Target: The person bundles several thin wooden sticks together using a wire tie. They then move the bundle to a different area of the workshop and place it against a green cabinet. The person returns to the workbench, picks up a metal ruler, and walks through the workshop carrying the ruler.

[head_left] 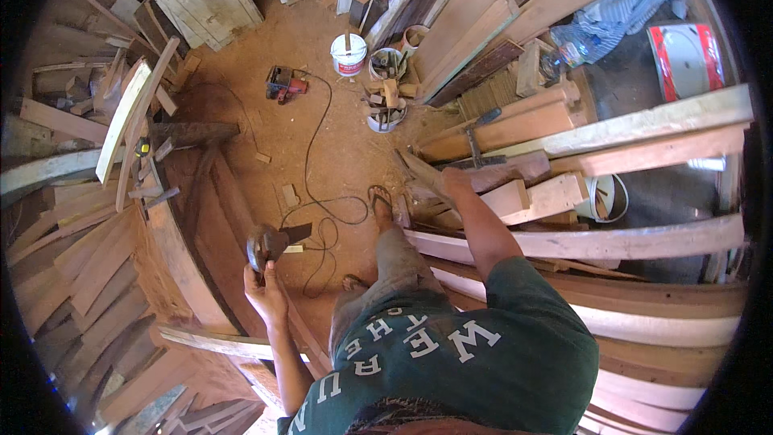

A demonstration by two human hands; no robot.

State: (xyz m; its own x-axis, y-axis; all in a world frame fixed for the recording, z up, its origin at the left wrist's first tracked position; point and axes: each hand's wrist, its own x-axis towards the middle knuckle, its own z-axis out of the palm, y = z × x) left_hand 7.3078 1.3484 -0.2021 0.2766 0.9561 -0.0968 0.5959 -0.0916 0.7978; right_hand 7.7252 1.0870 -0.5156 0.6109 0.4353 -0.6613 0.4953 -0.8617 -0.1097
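My left hand is closed around the lower end of a tool with a rounded grey-brown body and a flat dark plate jutting to the right. Its exact kind does not show. Over on the right, my right arm stretches forward, and my right hand is at the near end of a narrow wooden piece. The fingers there look closed on it, though they are partly hidden. Just beyond that hand, a clamp-like metal tool with a dark handle rests on the timber.
A red and black power tool lies on the dusty floor, its black cable looping towards my feet. White buckets with tools and wood scraps stand ahead. Long boards are stacked at right; a heavy beam and wood piles flank the left.
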